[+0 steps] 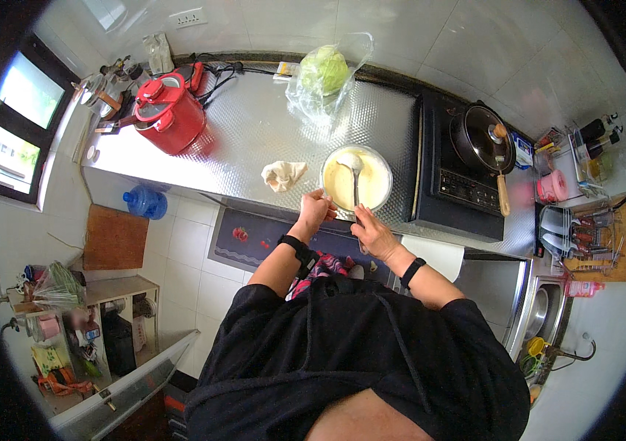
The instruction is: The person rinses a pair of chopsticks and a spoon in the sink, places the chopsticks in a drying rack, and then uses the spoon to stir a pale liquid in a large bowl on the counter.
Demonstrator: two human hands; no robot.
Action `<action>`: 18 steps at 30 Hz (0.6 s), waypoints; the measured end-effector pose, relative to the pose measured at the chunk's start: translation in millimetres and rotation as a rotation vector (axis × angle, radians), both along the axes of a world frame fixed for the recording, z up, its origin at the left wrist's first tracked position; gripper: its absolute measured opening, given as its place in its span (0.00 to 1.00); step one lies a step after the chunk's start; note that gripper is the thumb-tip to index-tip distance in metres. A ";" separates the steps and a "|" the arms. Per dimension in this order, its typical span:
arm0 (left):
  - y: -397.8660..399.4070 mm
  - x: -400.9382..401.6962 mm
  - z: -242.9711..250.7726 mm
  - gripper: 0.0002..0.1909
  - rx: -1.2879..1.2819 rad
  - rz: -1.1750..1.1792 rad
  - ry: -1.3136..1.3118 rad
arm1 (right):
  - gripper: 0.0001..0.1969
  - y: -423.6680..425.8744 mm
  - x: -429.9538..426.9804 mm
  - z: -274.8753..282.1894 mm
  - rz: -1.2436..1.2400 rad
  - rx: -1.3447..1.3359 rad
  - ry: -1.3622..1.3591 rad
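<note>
In front of me a round bowl (pixel 390 184) of pale yellow batter (pixel 340 182) stands near the front edge of the steel counter. My left hand (pixel 316 208) is at the bowl's near left rim, its thumb and fingers gripping there. A metal ladle (pixel 356 184) lies across the bowl with its head in the batter, coated pale. My right hand (pixel 373 232) grips the ladle's handle, whose end sticks out below the fingers. Left of the bowl, a crumpled off-white cloth (pixel 283 176) rests on the counter.
Behind the bowl sits a cabbage (pixel 324 70) in a clear plastic bag. A red pot (pixel 172 124) stands back left. To the right, a lidded dark pan (pixel 481 138) with a wooden handle is on the black cooktop (pixel 459 212). A knife rack (pixel 583 237) and sink (pixel 538 314) are farther right.
</note>
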State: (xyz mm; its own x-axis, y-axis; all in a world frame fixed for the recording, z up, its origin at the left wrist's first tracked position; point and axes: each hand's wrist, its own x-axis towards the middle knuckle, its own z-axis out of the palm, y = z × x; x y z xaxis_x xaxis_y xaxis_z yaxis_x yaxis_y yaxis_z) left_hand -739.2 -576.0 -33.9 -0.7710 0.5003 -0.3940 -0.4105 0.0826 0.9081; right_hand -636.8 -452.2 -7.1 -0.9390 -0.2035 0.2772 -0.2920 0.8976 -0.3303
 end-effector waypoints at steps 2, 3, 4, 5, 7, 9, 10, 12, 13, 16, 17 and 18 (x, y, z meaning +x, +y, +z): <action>-0.6 0.1 0.7 0.10 0.031 -0.004 0.057 | 0.03 -0.9 1.1 0.0 0.056 -0.012 0.024; -0.9 -0.7 1.2 0.10 0.041 -0.013 0.078 | 0.03 2.0 3.1 1.0 0.085 0.003 0.029; -1.4 -1.4 1.5 0.10 0.051 -0.021 0.099 | 0.04 4.9 5.1 1.9 0.114 0.016 0.032; -1.5 -2.3 -0.1 0.09 0.036 -0.031 0.086 | 0.04 7.4 8.4 2.8 0.142 0.028 0.035; -0.8 -2.9 2.7 0.08 0.024 -0.043 0.076 | 0.04 15.9 17.3 13.5 0.224 0.017 -0.070; -0.1 -1.6 5.8 0.08 -0.001 -0.038 0.050 | 0.04 24.1 26.5 23.5 0.286 0.026 -0.131; -0.4 -0.8 6.3 0.07 -0.009 -0.037 0.042 | 0.04 26.1 31.0 29.9 0.301 0.025 -0.193; -1.9 0.4 3.9 0.07 0.013 -0.030 0.070 | 0.04 30.1 35.6 34.4 0.316 0.020 -0.222; -2.2 0.9 4.5 0.07 0.021 -0.028 0.080 | 0.04 32.4 38.1 36.7 0.323 0.018 -0.237; -2.2 0.8 7.2 0.07 -0.049 -0.042 -0.010 | 0.05 36.2 40.8 44.8 0.356 0.061 -0.221; -2.0 0.7 7.4 0.07 -0.040 -0.038 -0.004 | 0.05 36.2 39.9 45.9 0.316 0.020 -0.212; -1.8 0.7 7.4 0.08 -0.037 -0.038 -0.002 | 0.06 36.9 38.5 45.5 0.295 -0.002 -0.208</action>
State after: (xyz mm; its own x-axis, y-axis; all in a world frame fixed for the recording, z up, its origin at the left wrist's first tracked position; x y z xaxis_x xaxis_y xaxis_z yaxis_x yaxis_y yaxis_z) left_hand -738.5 -577.8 -26.5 -0.7510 0.5141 -0.4144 -0.4083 0.1316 0.9033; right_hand -598.3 -415.3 38.4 -0.8764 -0.4736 0.0872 -0.4647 0.7841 -0.4113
